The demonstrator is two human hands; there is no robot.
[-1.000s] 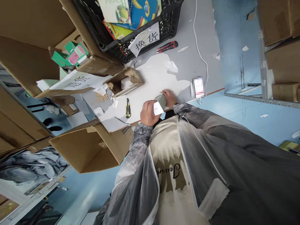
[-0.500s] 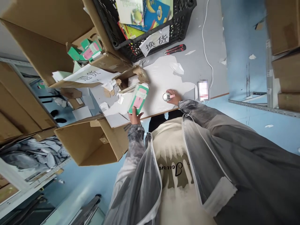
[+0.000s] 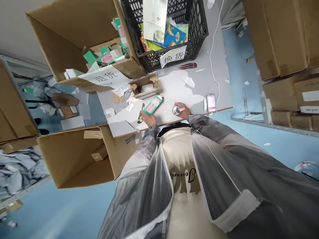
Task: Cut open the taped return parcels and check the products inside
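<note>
My left hand [image 3: 149, 119] is closed on the near end of a slim green-and-pink box [image 3: 154, 105], which points away to the right at a slant over the table. Just left of its fingers is a yellow-and-black utility knife [image 3: 141, 114]. My right hand [image 3: 184, 110] is wrapped around a container with a shiny round silver top [image 3: 176, 110]; a pink strip shows at its side. What lies below the silver top is hidden. Beyond the slim box sits a small open cardboard box [image 3: 147, 87].
At the back stand a large carton [image 3: 74, 36] with green-and-pink boxes and a black crate [image 3: 199, 39] of books. A red-and-black cutter [image 3: 187, 66], a white cable [image 3: 211, 53] and a phone-like object [image 3: 210, 102] are on the table [image 3: 171, 83]. Another open carton [image 3: 82, 162] stands lower left.
The slim box has tilted further over to the right and come lower at my left hand. The yellow-and-black knife now shows beside it. My right hand keeps its hold. The camera view has shifted.
</note>
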